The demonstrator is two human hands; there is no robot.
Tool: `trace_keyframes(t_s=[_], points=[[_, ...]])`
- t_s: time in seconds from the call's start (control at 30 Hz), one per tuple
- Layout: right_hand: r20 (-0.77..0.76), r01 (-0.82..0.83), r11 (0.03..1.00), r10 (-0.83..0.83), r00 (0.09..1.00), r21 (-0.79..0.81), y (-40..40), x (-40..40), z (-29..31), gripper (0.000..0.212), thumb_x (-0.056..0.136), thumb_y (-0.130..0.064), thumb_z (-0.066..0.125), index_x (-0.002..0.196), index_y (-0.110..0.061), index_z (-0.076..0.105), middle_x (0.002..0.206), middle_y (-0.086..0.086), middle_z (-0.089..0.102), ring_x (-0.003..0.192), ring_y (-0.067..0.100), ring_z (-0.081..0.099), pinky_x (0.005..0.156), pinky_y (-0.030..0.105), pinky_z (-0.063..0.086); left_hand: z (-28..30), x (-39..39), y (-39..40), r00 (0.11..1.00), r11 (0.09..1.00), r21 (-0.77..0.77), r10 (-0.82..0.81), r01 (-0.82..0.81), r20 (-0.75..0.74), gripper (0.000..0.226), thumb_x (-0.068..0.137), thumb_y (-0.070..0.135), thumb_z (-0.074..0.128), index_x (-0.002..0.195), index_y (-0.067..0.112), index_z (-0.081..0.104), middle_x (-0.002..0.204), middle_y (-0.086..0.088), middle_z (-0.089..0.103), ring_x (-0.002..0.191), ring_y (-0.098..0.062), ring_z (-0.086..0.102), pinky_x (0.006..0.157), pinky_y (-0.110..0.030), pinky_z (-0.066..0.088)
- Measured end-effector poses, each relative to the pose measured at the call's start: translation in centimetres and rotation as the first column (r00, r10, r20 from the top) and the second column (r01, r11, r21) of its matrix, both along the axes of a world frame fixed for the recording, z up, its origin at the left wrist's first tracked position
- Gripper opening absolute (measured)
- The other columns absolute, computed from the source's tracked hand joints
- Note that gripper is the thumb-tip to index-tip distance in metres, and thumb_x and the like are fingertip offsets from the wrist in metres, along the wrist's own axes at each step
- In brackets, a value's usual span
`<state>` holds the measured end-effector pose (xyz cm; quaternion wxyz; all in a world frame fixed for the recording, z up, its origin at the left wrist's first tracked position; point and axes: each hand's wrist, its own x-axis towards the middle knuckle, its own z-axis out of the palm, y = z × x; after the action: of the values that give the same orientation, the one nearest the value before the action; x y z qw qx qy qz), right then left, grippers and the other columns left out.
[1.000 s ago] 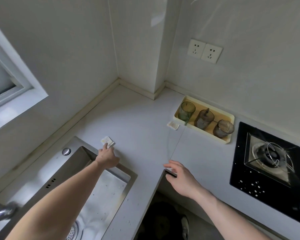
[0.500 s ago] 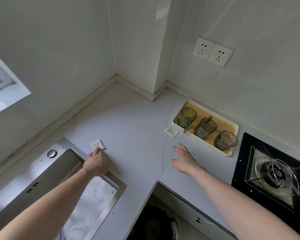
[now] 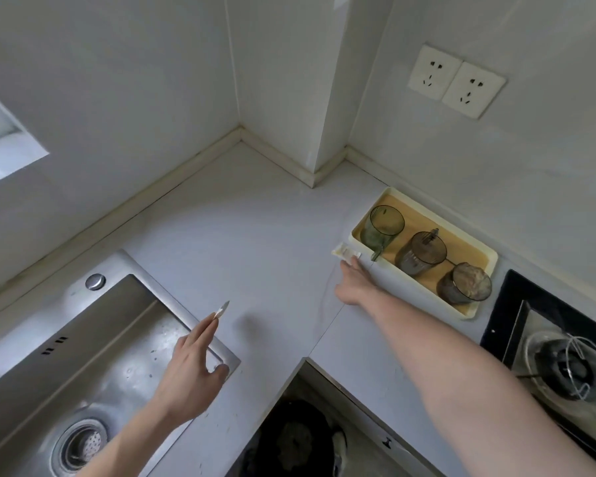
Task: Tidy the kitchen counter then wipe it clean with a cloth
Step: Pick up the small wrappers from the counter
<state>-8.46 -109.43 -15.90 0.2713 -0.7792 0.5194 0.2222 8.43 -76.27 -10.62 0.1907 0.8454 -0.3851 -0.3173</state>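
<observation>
Your left hand is pinching a small white packet between extended fingers above the sink edge. Farther right, your right hand is touching a second packet on the tabletop beside the tray; its grip is hidden.

A pale grey-white tabletop is seen. A cream tray with a tan floor holds one green-tinted cup and two smoky grey cups. The sink is brushed silver, the hob black, the sockets white.
</observation>
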Motion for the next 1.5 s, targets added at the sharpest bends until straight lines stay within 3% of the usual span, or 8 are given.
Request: trace_keyframes(t_s=[0.2,0.3,0.47,0.57,0.73,1.0,1.23,1.5], points=[[0.045,0.061,0.998,-0.060,0.997,-0.011,0.7,0.0,0.2,0.072,0.088,-0.023,0.049,0.154,-0.004,0.028,0.163,0.005,0.017,0.149,0.027,0.027,0.119,0.035,0.030,0.6,-2.6,2.8,0.996,0.999,-0.046,0.002,-0.006,-0.084,0.083,0.082,0.026,0.058,0.159,0.033,0.026,0.155,0.035,0.022,0.133,-0.007,0.032,0.107,-0.034,0.044],[0.192,0.092,0.996,-0.089,0.977,-0.005,3.8,-1.4,1.9,0.066,0.093,-0.026,0.055,0.152,-0.006,0.033,0.159,0.004,0.025,0.148,0.024,0.030,0.119,0.032,0.029,1.6,-4.1,3.2,0.991,0.998,-0.057,-0.040,0.033,-0.127,0.083,0.079,0.032,0.053,0.158,0.034,0.027,0.155,0.034,0.022,0.138,-0.007,0.032,0.110,-0.036,0.043],[0.454,0.196,0.979,-0.201,0.868,0.058,14.8,-7.6,4.9,0.069,0.098,-0.029,0.060,0.158,-0.014,0.029,0.162,-0.010,0.023,0.148,0.009,0.028,0.122,0.029,0.025,2.5,-5.9,4.4,0.968,0.986,-0.044,-0.168,0.163,-0.188,0.081,0.082,0.036,0.051,0.158,0.040,0.024,0.160,0.032,0.018,0.144,-0.006,0.030,0.116,-0.039,0.039],[0.506,0.279,0.945,-0.326,0.799,0.169,21.6,-12.3,5.2,0.067,0.098,-0.030,0.062,0.157,-0.021,0.033,0.155,-0.021,0.029,0.142,0.002,0.036,0.117,0.033,0.037,2.4,-7.6,4.6,0.930,0.959,-0.025,-0.280,0.282,-0.237,0.079,0.086,0.036,0.055,0.157,0.042,0.022,0.160,0.029,0.019,0.143,-0.006,0.034,0.116,-0.038,0.040],[0.428,0.497,0.810,-0.587,0.687,0.312,31.4,-18.0,4.6,0.057,0.096,-0.025,0.065,0.150,-0.024,0.045,0.144,-0.023,0.042,0.124,-0.004,0.051,0.091,0.012,0.040,0.2,-10.2,5.8,0.801,0.804,0.092,-0.561,0.587,-0.210,0.081,0.087,0.034,0.053,0.160,0.031,0.018,0.164,0.017,0.017,0.146,-0.017,0.028,0.120,-0.033,0.031],[0.235,0.627,0.696,-0.713,0.660,0.351,39.5,-21.6,1.5,0.055,0.094,-0.033,0.065,0.146,-0.026,0.049,0.145,-0.019,0.044,0.120,0.001,0.055,0.081,0.010,0.040,-4.8,-13.4,7.6,0.623,0.543,0.306,-0.705,0.782,-0.339,0.079,0.088,0.027,0.053,0.160,0.019,0.023,0.166,0.007,0.020,0.148,-0.026,0.026,0.121,-0.034,0.030],[0.170,0.663,0.662,-0.740,0.650,0.349,41.3,-23.0,0.4,0.057,0.096,-0.032,0.063,0.149,-0.018,0.047,0.149,-0.013,0.042,0.119,0.007,0.056,0.091,0.019,0.041,-7.3,-16.3,7.7,0.618,0.492,0.381,-0.688,0.783,-0.381,0.081,0.083,0.031,0.053,0.159,0.017,0.027,0.164,0.002,0.026,0.143,-0.029,0.034,0.118,-0.034,0.034],[0.120,0.651,0.664,-0.728,0.675,0.366,42.0,-24.3,-0.5,0.058,0.097,-0.032,0.061,0.150,-0.017,0.046,0.152,-0.012,0.041,0.121,0.009,0.056,0.088,0.017,0.038,-7.7,-19.3,6.5,0.596,0.472,0.375,-0.712,0.797,-0.370,0.080,0.087,0.027,0.054,0.160,0.015,0.023,0.166,-0.001,0.021,0.146,-0.031,0.032,0.119,-0.035,0.032]])
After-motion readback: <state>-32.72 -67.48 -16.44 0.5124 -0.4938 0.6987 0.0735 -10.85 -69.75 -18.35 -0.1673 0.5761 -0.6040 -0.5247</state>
